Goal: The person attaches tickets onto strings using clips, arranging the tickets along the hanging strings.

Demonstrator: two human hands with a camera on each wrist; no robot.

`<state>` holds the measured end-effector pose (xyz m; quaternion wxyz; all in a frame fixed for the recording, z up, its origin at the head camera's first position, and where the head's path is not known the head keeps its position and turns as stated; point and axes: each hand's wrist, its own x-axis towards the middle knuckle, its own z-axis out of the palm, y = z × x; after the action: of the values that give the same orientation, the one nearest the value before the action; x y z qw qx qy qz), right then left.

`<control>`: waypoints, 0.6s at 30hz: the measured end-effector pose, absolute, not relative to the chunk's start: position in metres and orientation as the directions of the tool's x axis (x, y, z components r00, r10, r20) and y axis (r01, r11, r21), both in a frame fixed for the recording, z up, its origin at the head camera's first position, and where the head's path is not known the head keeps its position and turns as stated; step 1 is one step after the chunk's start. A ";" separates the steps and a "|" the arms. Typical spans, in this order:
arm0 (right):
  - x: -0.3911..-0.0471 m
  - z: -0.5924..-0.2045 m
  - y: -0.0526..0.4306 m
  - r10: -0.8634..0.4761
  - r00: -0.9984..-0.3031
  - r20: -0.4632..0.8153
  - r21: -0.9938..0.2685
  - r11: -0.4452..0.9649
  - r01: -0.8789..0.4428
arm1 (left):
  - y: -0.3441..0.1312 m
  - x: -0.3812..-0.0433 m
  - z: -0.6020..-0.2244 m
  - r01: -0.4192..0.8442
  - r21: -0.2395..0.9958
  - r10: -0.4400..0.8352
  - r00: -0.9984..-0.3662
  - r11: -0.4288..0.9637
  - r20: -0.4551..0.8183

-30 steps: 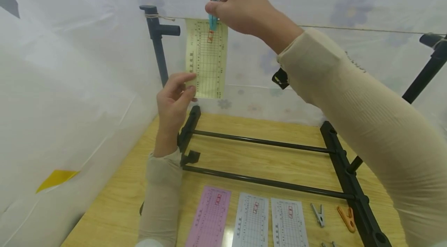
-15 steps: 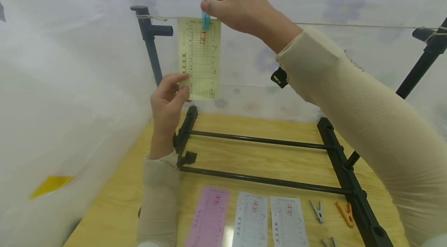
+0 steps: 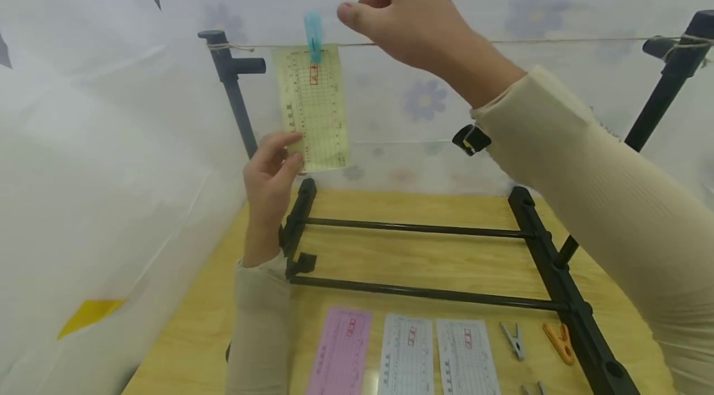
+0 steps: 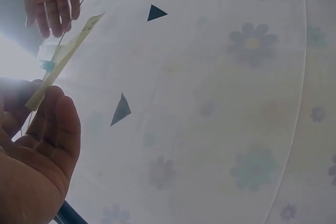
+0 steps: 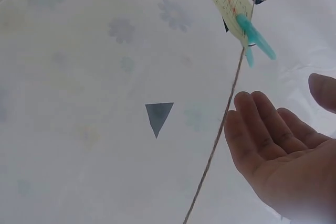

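A yellow printed form hangs from the string, fixed at its top edge by a blue clothespin. My left hand pinches the form's lower left edge between thumb and fingers; the left wrist view shows the paper edge-on in that grip. To the right of the clothespin, my right hand is apart from it, thumb and fingers spread with nothing between them. In the right wrist view this hand is beside the string, below the clothespin.
A black frame stands on the wooden table, its posts carrying the string. In front lie a pink form, two white forms, a grey clothespin, an orange clothespin and another partly cut off.
My right hand has let go of the blue clothespin and moved off to the right. The clothespin stays on the string and form. My left hand keeps its hold on the form's edge.
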<state>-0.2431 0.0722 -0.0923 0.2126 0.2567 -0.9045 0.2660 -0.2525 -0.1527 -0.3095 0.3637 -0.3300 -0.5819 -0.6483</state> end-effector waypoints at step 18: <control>-0.161 -0.181 0.164 -0.318 -0.553 0.770 -0.297 0.589 -0.752 | -0.167 -0.259 -0.318 0.851 0.518 -0.073 -0.525 -0.090 0.848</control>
<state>-0.1611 0.1636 -0.1813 0.3432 0.3251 -0.8226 0.3162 -0.2588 -0.1672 -0.3185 0.3516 -0.3378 -0.5754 -0.6566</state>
